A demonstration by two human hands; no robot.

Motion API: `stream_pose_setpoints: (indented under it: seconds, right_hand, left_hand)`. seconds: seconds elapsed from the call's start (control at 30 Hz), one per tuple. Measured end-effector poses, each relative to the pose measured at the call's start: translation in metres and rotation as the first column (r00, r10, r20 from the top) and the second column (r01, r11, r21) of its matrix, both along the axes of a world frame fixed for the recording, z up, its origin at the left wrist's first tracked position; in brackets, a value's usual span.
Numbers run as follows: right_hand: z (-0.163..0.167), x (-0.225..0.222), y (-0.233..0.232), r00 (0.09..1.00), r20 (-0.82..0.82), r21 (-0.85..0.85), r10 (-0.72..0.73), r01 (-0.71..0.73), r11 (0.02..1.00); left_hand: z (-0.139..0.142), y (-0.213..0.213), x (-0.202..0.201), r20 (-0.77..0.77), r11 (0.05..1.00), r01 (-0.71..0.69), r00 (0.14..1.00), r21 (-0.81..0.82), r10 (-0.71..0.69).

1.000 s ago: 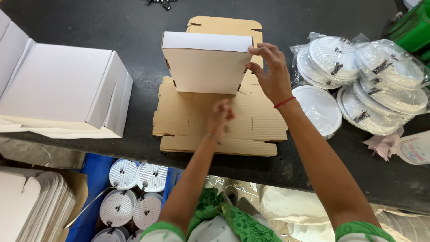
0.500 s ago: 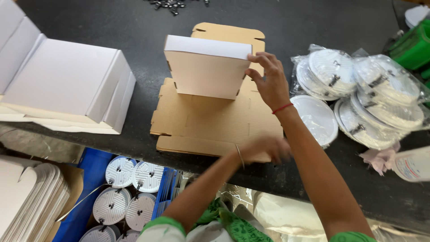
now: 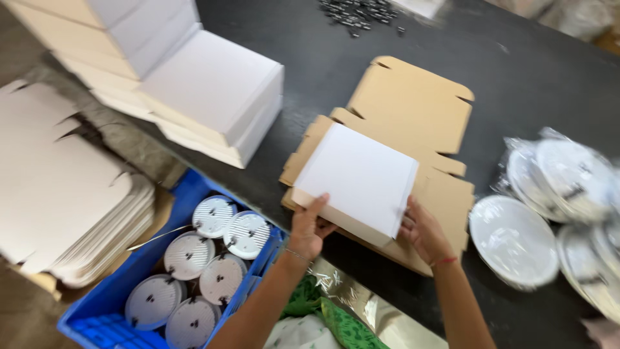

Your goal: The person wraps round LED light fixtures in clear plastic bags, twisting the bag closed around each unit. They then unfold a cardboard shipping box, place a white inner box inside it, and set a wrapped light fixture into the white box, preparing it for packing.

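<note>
Right now, line by line:

Box: the closed white square cardboard box (image 3: 358,181) lies flat on the stack of brown flat die-cut cardboard blanks (image 3: 445,194), on the near part of the black table (image 3: 536,71).

Left hand: your left hand (image 3: 309,227) grips the box's near left corner, thumb up on the lid, the other fingers under the edge.

Right hand: your right hand (image 3: 423,234) clasps the near right corner, fingers curled against the side wall.

Grip advice: keep both thumbs close to the corners so that the lid stays flat; press evenly, since thin card dents easily. Support the underside rather than pinching the lid alone.

Blanks: the brown sheets beneath are staggered, not squared, so hold the box level and it will not tip off their edge.

Left of you: a blue plastic crate (image 3: 103,317) holding round white ribbed discs (image 3: 219,278) sits below the table edge, near your left forearm.

Further left: finished white boxes (image 3: 206,90) are stacked on the table, and white flat blanks (image 3: 71,207) are piled lower down.

Right of you: round white discs wrapped in clear plastic bags (image 3: 549,207) lie near the brown stack.

Far edge: small dark metal parts (image 3: 358,11), blurred.
</note>
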State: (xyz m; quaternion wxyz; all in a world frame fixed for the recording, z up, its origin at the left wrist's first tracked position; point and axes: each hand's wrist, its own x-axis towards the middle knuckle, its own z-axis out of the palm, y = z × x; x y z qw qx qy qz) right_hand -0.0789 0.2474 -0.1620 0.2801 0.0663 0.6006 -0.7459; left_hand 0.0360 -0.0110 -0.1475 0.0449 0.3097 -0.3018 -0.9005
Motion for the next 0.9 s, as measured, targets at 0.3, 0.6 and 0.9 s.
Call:
stream_pose_setpoints:
  seconds: [0.3, 0.6, 0.9]
  right_hand:
    - [0.081, 0.008, -0.135, 0.960, -0.276, -0.298, 0.038, -0.123, 0.947]
    - [0.130, -0.037, -0.360, 0.893, -0.361, 0.093, 0.268, -0.252, 0.963]
    - [0.062, -0.066, -0.412, 0.639, -0.722, 0.296, 0.266, -0.062, 0.953]
  left_hand:
    - [0.066, -0.084, 0.018, -0.377, 0.858, -0.361, 0.900, -0.365, 0.218]
    - [0.066, -0.213, 0.007, -0.500, -0.152, -0.477, 0.814, -0.866, 0.295]
    - [0.034, -0.268, -0.022, -0.429, -0.203, -0.393, 0.885, -0.897, 0.182]
